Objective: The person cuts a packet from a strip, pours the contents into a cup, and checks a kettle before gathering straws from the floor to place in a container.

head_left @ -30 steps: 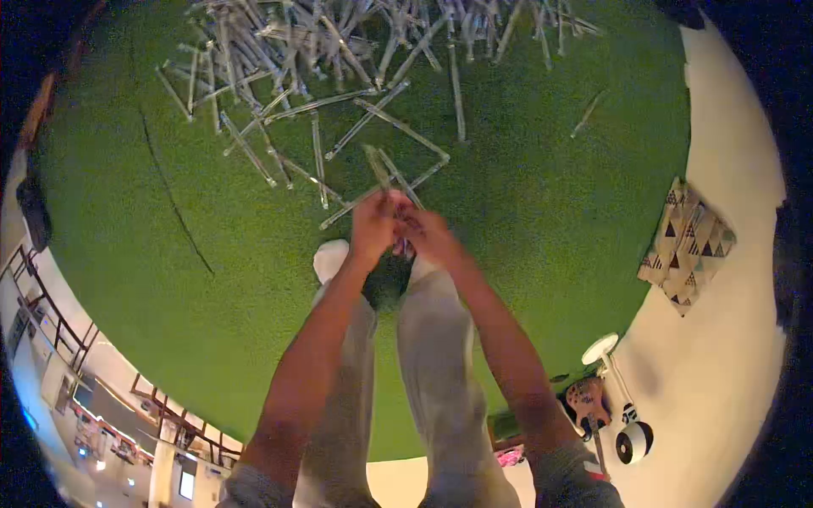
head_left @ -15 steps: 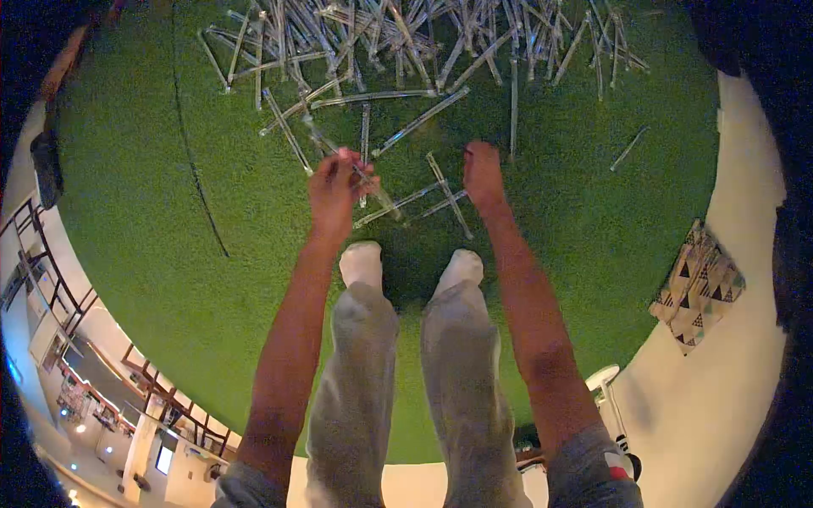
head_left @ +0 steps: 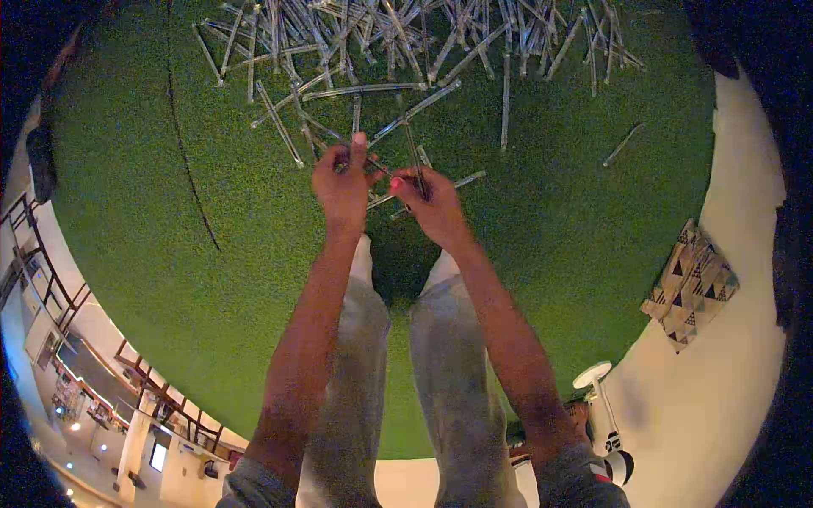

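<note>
Hands (head_left: 343,190) (head_left: 436,207) hold sticks (head_left: 410,140) above strays (head_left: 470,179), a pile (head_left: 406,46) beyond

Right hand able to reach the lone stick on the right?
Probably yes: mostly bare carpet separates the right hand from the lone stick, though that hand seems to hold another stick.

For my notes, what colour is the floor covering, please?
The floor covering is green, clearest in head view.
</note>
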### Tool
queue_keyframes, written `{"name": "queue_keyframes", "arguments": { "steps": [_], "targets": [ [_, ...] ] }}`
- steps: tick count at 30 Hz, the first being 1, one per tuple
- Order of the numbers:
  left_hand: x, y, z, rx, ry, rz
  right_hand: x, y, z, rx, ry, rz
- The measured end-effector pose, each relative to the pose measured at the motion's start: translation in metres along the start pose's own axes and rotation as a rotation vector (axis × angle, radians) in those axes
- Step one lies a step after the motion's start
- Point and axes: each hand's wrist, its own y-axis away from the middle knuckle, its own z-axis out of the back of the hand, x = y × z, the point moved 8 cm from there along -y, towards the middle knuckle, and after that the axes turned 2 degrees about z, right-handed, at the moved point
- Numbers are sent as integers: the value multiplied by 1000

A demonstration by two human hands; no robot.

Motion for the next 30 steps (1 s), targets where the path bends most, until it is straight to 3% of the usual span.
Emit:
{"name": "queue_keyframes", "arguments": {
  "steps": [5, 8, 14, 21, 23, 26, 30],
  "targets": [
    [-8, 11, -17, 180, -68, -78, -7, 4, -3, -25, -229, -27],
    [-7, 17, -22, 271, -80, -124, 0, 13, -2, -7, -160, -11],
    [-11, 29, -23, 348, -106, 68, -6, 23, 2, 0, -152, -104],
    [12, 31, -20, 507, 16, 179, -19, 35, 4, 26, -113, -29],
    [23, 31, -17, 532, -27, 200, -22, 41, 4, 51, -81, -123],
    [44, 32, -11, 459, 54, 193, -35, 45, 2, 0, 68, -74],
    [62, 37, -7, 410, 29, 206, -78, 50, -7, -84, 36, -52]
  ]
}}
